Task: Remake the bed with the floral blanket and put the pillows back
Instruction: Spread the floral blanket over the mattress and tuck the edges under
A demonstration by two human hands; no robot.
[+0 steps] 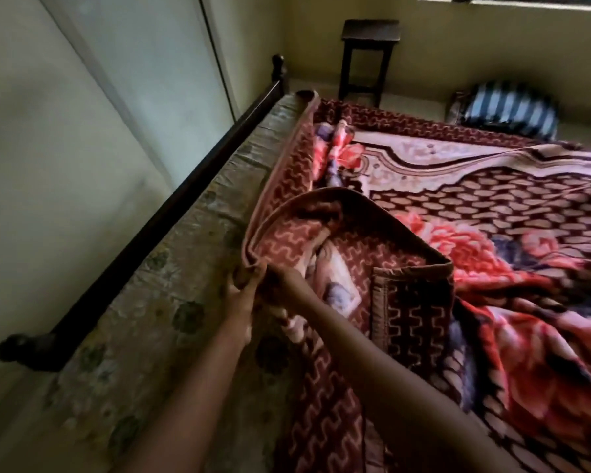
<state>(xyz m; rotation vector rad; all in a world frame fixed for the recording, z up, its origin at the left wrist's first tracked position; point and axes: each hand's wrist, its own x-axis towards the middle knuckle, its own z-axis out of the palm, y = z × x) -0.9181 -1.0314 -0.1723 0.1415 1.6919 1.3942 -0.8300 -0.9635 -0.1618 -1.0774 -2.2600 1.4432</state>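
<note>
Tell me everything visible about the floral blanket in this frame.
The floral blanket looks thick and plush, maroon with cream patterning, large red and blue flowers and a zigzag border. It lies mostly spread over the bed, but its near-left edge is folded back and rumpled. Both hands grip that edge beside the bare patterned mattress.

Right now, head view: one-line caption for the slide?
Both hands, left hand and right hand, grip a folded-over edge of the floral blanket near the dark bed rail.
</note>
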